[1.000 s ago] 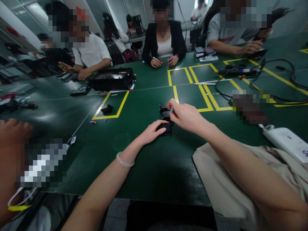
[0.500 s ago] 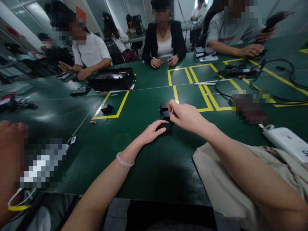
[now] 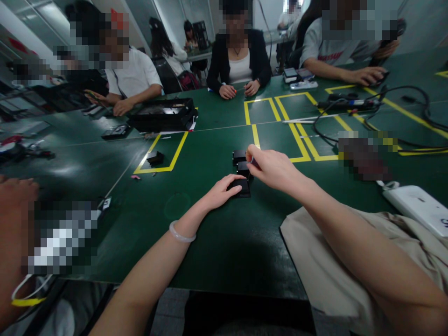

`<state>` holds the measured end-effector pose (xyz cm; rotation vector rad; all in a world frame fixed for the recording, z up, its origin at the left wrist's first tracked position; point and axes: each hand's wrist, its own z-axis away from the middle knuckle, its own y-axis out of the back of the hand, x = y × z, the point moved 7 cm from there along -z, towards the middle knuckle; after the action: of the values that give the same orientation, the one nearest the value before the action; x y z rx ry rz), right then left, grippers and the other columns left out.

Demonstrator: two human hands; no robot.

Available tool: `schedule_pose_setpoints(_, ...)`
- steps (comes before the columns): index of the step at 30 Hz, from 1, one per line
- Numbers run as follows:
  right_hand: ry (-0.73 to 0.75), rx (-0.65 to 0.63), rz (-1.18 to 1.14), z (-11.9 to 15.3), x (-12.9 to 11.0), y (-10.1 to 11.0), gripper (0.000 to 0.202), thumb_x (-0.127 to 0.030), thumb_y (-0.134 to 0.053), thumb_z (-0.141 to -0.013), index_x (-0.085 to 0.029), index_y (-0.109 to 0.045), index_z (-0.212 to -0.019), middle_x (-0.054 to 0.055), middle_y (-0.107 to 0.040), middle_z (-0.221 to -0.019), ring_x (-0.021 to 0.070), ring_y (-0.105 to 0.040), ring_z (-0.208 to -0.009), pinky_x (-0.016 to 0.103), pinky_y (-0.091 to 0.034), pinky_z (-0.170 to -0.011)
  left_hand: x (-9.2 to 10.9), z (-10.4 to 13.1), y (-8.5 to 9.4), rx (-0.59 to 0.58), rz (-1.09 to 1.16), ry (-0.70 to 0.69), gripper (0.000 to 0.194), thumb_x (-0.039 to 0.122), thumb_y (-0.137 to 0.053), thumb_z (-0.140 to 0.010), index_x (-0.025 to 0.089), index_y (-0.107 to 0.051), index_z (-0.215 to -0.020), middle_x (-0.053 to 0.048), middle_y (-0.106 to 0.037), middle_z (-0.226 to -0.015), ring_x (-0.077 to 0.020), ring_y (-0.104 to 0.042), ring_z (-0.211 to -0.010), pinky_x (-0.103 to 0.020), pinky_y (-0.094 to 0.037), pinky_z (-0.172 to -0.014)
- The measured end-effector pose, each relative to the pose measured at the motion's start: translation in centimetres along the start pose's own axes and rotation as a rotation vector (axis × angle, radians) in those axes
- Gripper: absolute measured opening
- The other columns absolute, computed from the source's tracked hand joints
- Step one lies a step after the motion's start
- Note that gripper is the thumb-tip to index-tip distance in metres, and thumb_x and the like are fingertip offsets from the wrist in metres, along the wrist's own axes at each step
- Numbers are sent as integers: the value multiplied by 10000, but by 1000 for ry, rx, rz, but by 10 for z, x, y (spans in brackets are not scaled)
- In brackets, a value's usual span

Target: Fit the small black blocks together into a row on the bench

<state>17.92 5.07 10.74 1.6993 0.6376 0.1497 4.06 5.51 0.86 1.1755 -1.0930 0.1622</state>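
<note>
On the green table, several small black pieces stand in a short row in front of me. My left hand rests on the nearest black piece, thumb and fingers apart around it. My right hand is closed in a pinch beside the middle black piece, and a small thing between its fingertips is too hidden to name. The farthest black piece sits just left of my right fingertips.
A black tray and a small black part lie at the left. Cables, a white power bank and beige cloth are at the right. People sit across the table; another person's hand is at far left.
My hands have barely moved. The person at the top right has shifted the dark tool in their hand.
</note>
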Motion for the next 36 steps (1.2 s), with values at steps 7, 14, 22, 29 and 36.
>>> schedule_pose_setpoints(7, -18, 17, 44, -3, 1, -1, 215, -382, -402, -939, -216, -534, -978, 28, -667, -787, 177, -589, -679, 271, -235, -528, -1, 0, -1, -2, -4, -6, 404, 432, -452, -946, 207, -530, -1273, -82, -570, -1257, -252, -528, -1170, -394, -386, -1030)
schedule_pose_setpoints(14, -1, -9, -39, -1, 4, 0, 226, -286, -412, -903, -211, -480, -1105, 33, -684, -896, 173, -578, -687, 270, -255, -540, 0, 0, 0, -8, -2, -1, 393, 421, -455, -946, 213, -529, -1270, -79, -565, -1260, -250, -522, -1180, -392, -386, -1032)
schedule_pose_setpoints(22, -42, -34, 66, -3, 8, -1, 203, -364, -401, -935, -217, -532, -980, 40, -664, -786, 180, -575, -667, 273, -226, -529, 1, 0, 0, -13, -11, 15, 403, 430, -447, -945, 217, -525, -1279, -80, -562, -1272, -256, -520, -1181, -400, -382, -1038)
schedule_pose_setpoints(29, -28, -27, -74, -3, 12, -2, 212, -333, -434, -902, -221, -478, -1076, 23, -659, -836, 168, -563, -678, 263, -258, -541, 1, 0, 0, -10, 0, 12, 395, 422, -450, -946, 219, -527, -1275, -74, -565, -1259, -250, -519, -1181, -389, -385, -1031)
schedule_pose_setpoints(36, -47, -30, 4, -6, 13, -3, 177, -364, -436, -915, -222, -537, -945, 23, -646, -774, 169, -556, -671, 270, -243, -534, 0, 0, 0, -8, -17, 15, 391, 409, -457, -941, 219, -530, -1275, -79, -567, -1260, -253, -522, -1173, -395, -385, -1029)
